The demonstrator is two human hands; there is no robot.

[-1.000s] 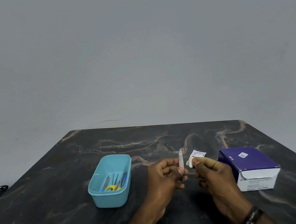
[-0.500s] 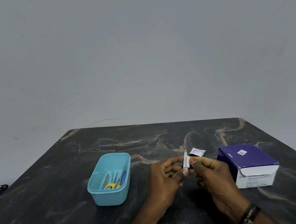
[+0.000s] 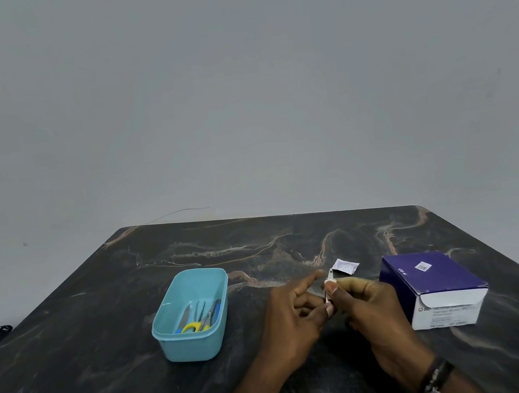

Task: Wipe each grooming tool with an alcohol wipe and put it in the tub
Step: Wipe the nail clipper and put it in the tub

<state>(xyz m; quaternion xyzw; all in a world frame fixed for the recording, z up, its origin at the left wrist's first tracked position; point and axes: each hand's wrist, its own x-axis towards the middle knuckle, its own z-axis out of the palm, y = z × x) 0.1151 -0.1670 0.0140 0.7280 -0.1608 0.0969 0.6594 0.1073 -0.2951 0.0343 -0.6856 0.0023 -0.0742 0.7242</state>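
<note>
Centre frame, just right of the middle: your left hand [image 3: 295, 315] pinches the small metal grooming tool [image 3: 329, 289] upright, and your right hand [image 3: 363, 303] grips its top with the wipe, mostly hidden. The blue tub [image 3: 171, 336], lower left of centre, holds scissors [image 3: 199, 323]. The wipe box [image 3: 435, 288] sits right.

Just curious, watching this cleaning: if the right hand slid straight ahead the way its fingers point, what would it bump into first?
Probably the small metal tool the right hand already pinches, then the left hand gripping it. The tub lies farther left; depth is uncertain.
</note>
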